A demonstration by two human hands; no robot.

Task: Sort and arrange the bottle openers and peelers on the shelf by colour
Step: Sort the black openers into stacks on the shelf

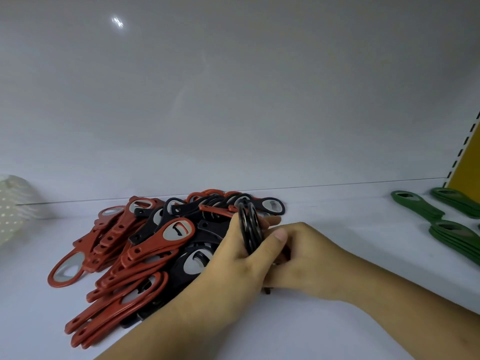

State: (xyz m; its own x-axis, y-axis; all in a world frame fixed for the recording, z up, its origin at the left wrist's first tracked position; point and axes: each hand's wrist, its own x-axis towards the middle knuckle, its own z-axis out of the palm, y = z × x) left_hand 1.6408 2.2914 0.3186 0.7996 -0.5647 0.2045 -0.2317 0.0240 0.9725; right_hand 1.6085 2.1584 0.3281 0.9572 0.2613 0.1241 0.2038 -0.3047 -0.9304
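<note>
The left hand [228, 266] and right hand [309, 261] are together clamping their grip on a stack of black plastic bottle openers [250, 229], held on edge beside the red-and-black pile [145, 250], with the sorted green plastic openers [446, 229] lying rightward along the white shelf [337, 211], nearer the right hand.
</note>
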